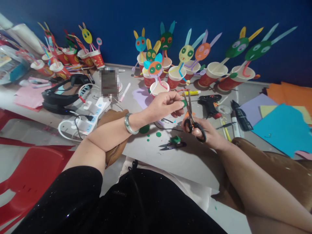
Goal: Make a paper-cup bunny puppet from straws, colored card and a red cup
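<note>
My left hand (168, 103) pinches a small green paper piece (184, 103) between thumb and fingertips. Just right of that piece, the scissors (189, 112) point up with their blades parted. My right hand (203, 130) has its fingers in the black scissor handles. Below my hands on the table lie green paper discs (158, 134), a larger green disc (144, 129) partly behind my left wrist, and dark thread snips (172, 146) beside a crumpled green scrap (175, 139).
Red cups (176, 77) with paper rabbit faces line the back. A glue gun (210, 103), markers (240, 117) and blue paper (284, 130) are at the right. A power strip (94, 115), black headset (60, 97) and red chair (39, 175) are leftward.
</note>
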A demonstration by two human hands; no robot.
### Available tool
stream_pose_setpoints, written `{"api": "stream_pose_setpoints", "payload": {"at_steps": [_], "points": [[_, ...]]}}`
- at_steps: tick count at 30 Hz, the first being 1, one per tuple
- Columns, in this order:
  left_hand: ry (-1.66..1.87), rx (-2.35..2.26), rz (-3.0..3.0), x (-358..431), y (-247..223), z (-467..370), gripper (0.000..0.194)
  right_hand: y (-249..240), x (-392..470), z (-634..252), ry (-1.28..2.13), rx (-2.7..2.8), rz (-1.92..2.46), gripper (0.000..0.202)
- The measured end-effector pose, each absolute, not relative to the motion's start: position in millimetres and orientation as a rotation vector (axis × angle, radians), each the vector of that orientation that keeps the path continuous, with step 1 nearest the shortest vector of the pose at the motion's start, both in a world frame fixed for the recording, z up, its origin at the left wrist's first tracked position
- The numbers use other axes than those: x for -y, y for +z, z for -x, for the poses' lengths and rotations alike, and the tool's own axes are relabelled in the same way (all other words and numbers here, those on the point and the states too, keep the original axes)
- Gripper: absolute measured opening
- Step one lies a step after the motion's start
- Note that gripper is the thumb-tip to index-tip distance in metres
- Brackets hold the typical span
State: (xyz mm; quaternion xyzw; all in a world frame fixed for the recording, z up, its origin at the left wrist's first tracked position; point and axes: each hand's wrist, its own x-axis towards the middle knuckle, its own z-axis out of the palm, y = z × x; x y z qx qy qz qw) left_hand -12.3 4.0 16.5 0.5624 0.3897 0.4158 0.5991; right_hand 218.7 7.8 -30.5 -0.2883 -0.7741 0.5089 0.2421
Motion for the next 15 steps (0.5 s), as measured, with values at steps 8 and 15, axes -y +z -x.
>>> {"api": "stream_pose_setpoints", "payload": {"at_steps": [8, 15], "points": [[0.955, -0.85, -1.348, -6.8, 9.1, 11.4, 0.016, -30.5, -7.9, -219.3, 1.413, 2.118, 0.808, 0.076], [0.961, -0.844, -1.34, -5.9, 9.2, 11.2, 0.017, -31.5, -9.4, -220.2, 1.399, 2.128, 0.832, 0.078]]}}
